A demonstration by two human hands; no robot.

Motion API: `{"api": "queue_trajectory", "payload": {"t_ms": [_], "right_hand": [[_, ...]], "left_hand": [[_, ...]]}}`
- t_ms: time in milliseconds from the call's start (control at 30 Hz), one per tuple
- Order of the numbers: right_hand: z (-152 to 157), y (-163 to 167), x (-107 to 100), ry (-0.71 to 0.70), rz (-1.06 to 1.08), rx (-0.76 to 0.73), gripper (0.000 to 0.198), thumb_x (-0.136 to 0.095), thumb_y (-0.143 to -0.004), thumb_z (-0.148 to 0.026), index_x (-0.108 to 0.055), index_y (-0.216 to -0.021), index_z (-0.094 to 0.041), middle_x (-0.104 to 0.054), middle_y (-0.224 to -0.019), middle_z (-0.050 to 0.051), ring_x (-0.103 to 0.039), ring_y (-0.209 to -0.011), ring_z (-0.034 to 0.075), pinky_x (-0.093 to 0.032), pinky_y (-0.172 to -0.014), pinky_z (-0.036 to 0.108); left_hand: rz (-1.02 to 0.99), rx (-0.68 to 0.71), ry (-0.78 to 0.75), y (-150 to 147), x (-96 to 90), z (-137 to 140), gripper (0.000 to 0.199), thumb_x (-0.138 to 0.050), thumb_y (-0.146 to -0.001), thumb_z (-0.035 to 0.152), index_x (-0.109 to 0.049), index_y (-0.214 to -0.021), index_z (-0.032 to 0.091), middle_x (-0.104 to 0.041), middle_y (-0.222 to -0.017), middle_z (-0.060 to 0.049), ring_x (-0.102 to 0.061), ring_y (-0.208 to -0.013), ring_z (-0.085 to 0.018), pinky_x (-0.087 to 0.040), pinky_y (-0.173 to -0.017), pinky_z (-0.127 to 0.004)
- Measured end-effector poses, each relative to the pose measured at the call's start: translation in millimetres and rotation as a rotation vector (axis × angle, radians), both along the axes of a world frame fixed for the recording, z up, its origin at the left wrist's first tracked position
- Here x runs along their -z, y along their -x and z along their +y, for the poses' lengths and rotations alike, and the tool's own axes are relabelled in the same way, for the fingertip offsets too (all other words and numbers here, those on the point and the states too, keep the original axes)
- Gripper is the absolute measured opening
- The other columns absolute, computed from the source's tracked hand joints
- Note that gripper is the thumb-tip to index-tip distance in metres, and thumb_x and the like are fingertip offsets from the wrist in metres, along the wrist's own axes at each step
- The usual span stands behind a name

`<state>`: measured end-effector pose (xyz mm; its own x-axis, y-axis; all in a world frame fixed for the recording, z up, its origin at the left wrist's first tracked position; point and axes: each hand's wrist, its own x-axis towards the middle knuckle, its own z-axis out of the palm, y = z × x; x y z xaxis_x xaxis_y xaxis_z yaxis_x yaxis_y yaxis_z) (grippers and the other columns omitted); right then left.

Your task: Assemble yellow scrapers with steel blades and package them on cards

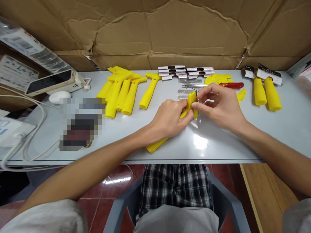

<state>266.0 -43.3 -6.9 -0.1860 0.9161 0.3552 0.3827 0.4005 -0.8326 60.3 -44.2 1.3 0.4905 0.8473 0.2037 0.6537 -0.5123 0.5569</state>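
Note:
My left hand [171, 118] is wrapped round a yellow plastic scraper [155, 145], its tubular handle pointing toward the table's front edge and its head up by my fingertips. At that head [191, 100] the thumb and forefinger of my right hand [218, 105] pinch the edge; any small part between them is hidden. Behind my hands lie thin metal blades [183, 91] and a screwdriver with a red handle [234, 85]. Flat yellow pieces [218, 79] are piled beside the screwdriver, and another yellow piece [241, 95] lies just past my right hand.
Several yellow scrapers [116, 90] are heaped at the left, with a single one [149, 92] beside them. Folded cards [173, 72] are stacked at the back. Two carded scrapers [272, 94] lie right. A phone [52, 82], white cables [41, 119] and a blurred-out object [81, 126] occupy the left.

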Motion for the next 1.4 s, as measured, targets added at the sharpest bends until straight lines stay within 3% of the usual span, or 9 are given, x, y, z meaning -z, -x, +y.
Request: {"api": "queue_trajectory", "payload": {"t_ms": [100,333,600,900,1000,1167,1400], "right_hand": [[0.1,-0.6,-0.1,0.023,0.003,-0.004,0.056,-0.090,-0.082,-0.059,-0.071,-0.097,-0.009,-0.068,-0.104,0.009,-0.061,-0.084,0.006,-0.056,-0.067,0.019],[-2.8,0.6,1.3,-0.196,-0.108,0.043,0.029,-0.077,-0.094,-0.042,-0.079,-0.093,-0.013,-0.069,-0.105,0.008,-0.062,-0.088,0.006,-0.055,-0.069,0.017],[2.4,-1.6,-2.6,0.066,0.056,-0.030,0.039,-0.086,-0.085,-0.037,-0.062,-0.097,-0.008,-0.068,-0.103,0.007,-0.059,-0.080,0.002,-0.057,-0.072,0.017],[4.0,-3.0,-0.2,0.065,0.067,-0.048,0.041,-0.086,-0.084,-0.036,-0.061,-0.101,-0.009,-0.067,-0.107,0.006,-0.058,-0.080,0.002,-0.056,-0.072,0.019],[3.9,-3.5,1.6,-0.026,-0.003,-0.065,0.034,-0.081,-0.091,-0.039,-0.067,-0.099,-0.010,-0.067,-0.103,0.007,-0.058,-0.082,0.004,-0.054,-0.071,0.018],[4.2,-4.2,3.4,-0.338,-0.224,-0.039,0.024,-0.069,-0.100,-0.038,-0.077,-0.098,-0.016,-0.066,-0.108,0.008,-0.055,-0.087,0.005,-0.049,-0.072,0.019],[4.2,-4.9,4.5,-0.476,-0.286,-0.032,0.023,-0.063,-0.102,-0.034,-0.078,-0.101,-0.017,-0.065,-0.113,0.009,-0.057,-0.095,0.008,-0.056,-0.089,0.025]], "left_hand": [[-0.008,0.012,0.021,0.4,-0.5,0.6,0.023,-0.055,-0.100,0.029,-0.067,-0.084,0.018,-0.063,-0.067,0.000,-0.049,-0.061,-0.014,-0.038,-0.065,-0.033],[-0.049,0.011,0.027,0.4,-1.2,1.6,0.023,-0.056,-0.099,0.028,-0.061,-0.078,0.021,-0.061,-0.065,0.001,-0.047,-0.059,-0.014,-0.036,-0.063,-0.033],[-0.036,0.029,0.025,-0.1,-0.1,0.3,0.023,-0.056,-0.099,0.027,-0.064,-0.078,0.020,-0.063,-0.065,0.001,-0.048,-0.059,-0.014,-0.037,-0.064,-0.033],[-0.040,0.040,0.064,-0.3,-0.4,0.7,0.024,-0.055,-0.099,0.028,-0.066,-0.079,0.020,-0.067,-0.068,0.000,-0.051,-0.060,-0.014,-0.039,-0.065,-0.033],[-0.063,0.038,0.096,0.2,-0.5,2.1,0.024,-0.056,-0.099,0.028,-0.067,-0.079,0.019,-0.071,-0.070,-0.002,-0.056,-0.062,-0.015,-0.041,-0.065,-0.033],[-0.124,0.034,0.129,0.7,-1.6,3.5,0.022,-0.057,-0.098,0.027,-0.068,-0.081,0.019,-0.076,-0.075,-0.003,-0.064,-0.066,-0.016,-0.045,-0.065,-0.031],[-0.115,0.025,0.125,-0.4,-3.1,2.3,0.025,-0.055,-0.098,0.026,-0.066,-0.077,0.019,-0.074,-0.073,-0.003,-0.061,-0.064,-0.015,-0.043,-0.064,-0.032]]}}
